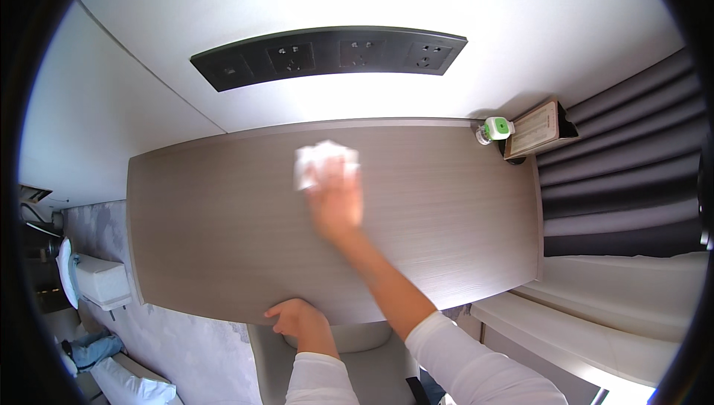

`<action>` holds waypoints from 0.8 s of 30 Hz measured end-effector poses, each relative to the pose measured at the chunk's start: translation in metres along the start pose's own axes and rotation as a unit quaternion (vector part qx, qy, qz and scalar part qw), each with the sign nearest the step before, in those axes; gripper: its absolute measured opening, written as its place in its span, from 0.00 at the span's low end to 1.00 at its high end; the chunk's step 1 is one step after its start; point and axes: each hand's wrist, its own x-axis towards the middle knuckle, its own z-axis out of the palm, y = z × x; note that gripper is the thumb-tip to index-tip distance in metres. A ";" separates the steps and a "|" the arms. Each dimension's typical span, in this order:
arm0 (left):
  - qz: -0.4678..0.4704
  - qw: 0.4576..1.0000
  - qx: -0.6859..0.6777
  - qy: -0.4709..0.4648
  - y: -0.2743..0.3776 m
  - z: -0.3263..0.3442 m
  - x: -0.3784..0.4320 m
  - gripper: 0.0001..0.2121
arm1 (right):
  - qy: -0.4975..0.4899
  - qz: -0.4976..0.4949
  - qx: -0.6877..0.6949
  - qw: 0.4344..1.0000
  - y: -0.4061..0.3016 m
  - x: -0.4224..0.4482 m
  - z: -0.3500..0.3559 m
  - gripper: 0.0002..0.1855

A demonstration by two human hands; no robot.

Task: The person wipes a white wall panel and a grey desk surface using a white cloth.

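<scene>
My right hand presses a crumpled white cloth or tissue on the wooden desktop, a little left of its middle and towards the wall. Hand and cloth are blurred. At the desk's front edge rests my left hand, thumb side on the top and fingers curled over the rim; part of its fingers is hidden below the edge.
A black socket panel is set in the white wall behind the desk. A green-and-white spray-type bottle and a slanted printed stand occupy the back right corner, beside a grey curtain. Under the front edge sits a chair.
</scene>
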 end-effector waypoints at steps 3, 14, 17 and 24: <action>0.008 1.000 0.000 0.003 -0.001 0.002 0.006 0.31 | -0.047 -0.196 0.078 0.976 -0.060 -0.006 0.011 0.28; 0.018 1.000 -0.009 -0.016 0.007 -0.001 -0.005 0.31 | 0.011 -0.053 -0.005 0.999 0.083 0.052 -0.011 0.26; 0.011 1.000 -0.016 -0.020 0.007 -0.002 -0.003 0.31 | 0.052 0.090 -0.039 0.994 0.140 0.034 -0.031 0.26; -0.008 1.000 -0.022 -0.013 0.005 -0.001 -0.006 0.30 | 0.058 0.317 0.010 0.947 0.182 0.034 -0.025 0.28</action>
